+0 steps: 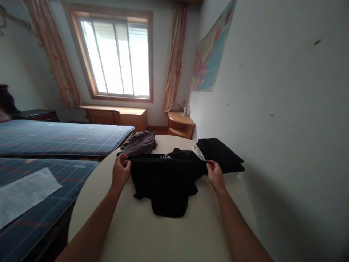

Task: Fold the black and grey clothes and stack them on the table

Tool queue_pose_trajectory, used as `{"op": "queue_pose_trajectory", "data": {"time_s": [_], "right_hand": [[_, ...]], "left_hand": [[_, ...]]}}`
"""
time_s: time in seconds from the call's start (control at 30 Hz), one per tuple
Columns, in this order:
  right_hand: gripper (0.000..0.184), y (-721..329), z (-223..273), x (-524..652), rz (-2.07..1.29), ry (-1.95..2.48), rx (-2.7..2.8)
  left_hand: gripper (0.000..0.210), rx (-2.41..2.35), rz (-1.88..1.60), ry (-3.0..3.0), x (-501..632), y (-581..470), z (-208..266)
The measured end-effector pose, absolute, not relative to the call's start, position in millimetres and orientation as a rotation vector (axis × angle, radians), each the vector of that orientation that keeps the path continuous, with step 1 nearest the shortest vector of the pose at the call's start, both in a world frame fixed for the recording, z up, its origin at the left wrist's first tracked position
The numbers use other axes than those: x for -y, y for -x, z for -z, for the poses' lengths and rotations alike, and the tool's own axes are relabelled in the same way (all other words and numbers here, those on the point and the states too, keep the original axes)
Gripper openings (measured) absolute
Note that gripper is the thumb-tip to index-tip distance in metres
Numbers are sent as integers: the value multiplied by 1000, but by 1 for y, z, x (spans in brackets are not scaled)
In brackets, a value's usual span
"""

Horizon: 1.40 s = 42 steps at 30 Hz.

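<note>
A black garment (166,182), by its shape a hooded top, is stretched out between my two hands over the round cream table. Pale lettering shows along its far edge, and a rounded flap hangs toward me at the bottom. My left hand (120,169) pinches its left corner with closed fingers. At the right corner my right hand (216,174) grips the cloth between thumb and fingers. Behind it lies more black cloth; whether that belongs to the same garment I cannot tell. Right of it sits a stack of folded black clothes (219,153).
The cream table (174,240) has a crumpled grey garment (141,142) at its far left. Two blue plaid mattresses (62,136) lie to the left, the nearer bearing a paper sheet (27,193). A white wall (294,153) runs close on the right. Beyond stand a desk (133,114) and corner shelf (181,118).
</note>
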State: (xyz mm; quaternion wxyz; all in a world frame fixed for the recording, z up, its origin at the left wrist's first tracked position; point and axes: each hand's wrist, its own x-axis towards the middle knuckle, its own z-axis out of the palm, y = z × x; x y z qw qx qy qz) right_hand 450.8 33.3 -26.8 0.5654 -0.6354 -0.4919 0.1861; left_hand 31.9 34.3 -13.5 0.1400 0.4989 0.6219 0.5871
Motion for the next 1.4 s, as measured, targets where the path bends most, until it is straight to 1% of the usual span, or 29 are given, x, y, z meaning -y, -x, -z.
{"op": "queue_pose_trajectory", "data": {"time_s": [0.1,0.2,0.27,0.33,0.37,0.4,0.47,0.57,0.67,0.73,0.8,0.87,0.97,1.07,1.17,1.23,1.33,1.4], "right_hand": [[55,-450,30,-31,-437,1599,1242],[66,-448,32,-25,-357,1863,1348],[67,-448,34,-22,-352,1968,1396],[62,-448,36,-22,-359,1974,1415],[59,-447,36,-22,-367,1946,1408],[56,-447,36,-23,-394,1904,1386],[51,-445,32,-23,-511,1791,1293],[46,-443,21,-22,-666,1584,1079],[40,-441,10,-20,-683,1375,886],[35,-439,7,-21,-705,1273,835],[34,-437,8,-23,-738,1223,886],[41,-433,13,-25,-708,1239,1039],[55,-428,23,-26,-538,1334,1314],[59,-425,29,-23,-354,1478,1451],[50,-420,28,-17,-244,1647,1508],[46,-415,25,-12,-268,1708,1567],[44,-405,22,-4,-359,1695,1695],[37,-402,22,-1,-394,1657,1768]], "left_hand": [[56,-1855,-1489,-1500,-31,-39,17],[65,-2118,-1228,-1660,-22,-46,19],[68,-2223,-992,-1711,-15,-49,20],[69,-2212,-782,-1718,-11,-49,21],[68,-2180,-730,-1734,-11,-48,21],[66,-2145,-725,-1751,-11,-48,22],[60,-2083,-844,-1751,-16,-46,23],[46,-2013,-1216,-1579,-24,-41,18],[37,-1886,-1598,-1370,-29,-34,8],[38,-1736,-1701,-1305,-28,-33,2],[44,-1584,-1681,-1276,-27,-34,0],[55,-1468,-1625,-1277,-26,-38,2],[71,-1359,-1532,-1384,-28,-42,11],[77,-1449,-1436,-1527,-33,-42,21],[71,-1777,-1398,-1596,-35,-37,29],[62,-1962,-1314,-1594,-35,-33,33],[45,-2047,-1186,-1590,-35,-31,36],[38,-2047,-1197,-1569,-35,-30,36]]}}
